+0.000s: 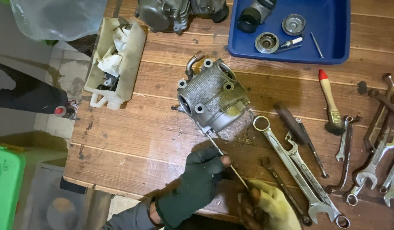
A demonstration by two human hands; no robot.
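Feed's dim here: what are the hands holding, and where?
A thin rod: right hand grips its near end, left hand pinches its middle. Its tip meets the engine part.

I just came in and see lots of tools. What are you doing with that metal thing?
A person in fingerless gloves works at a wooden bench. The right hand and left hand hold a thin metal rod whose tip touches a grey engine part. Spanners, a brush and a blue tray lie nearby.
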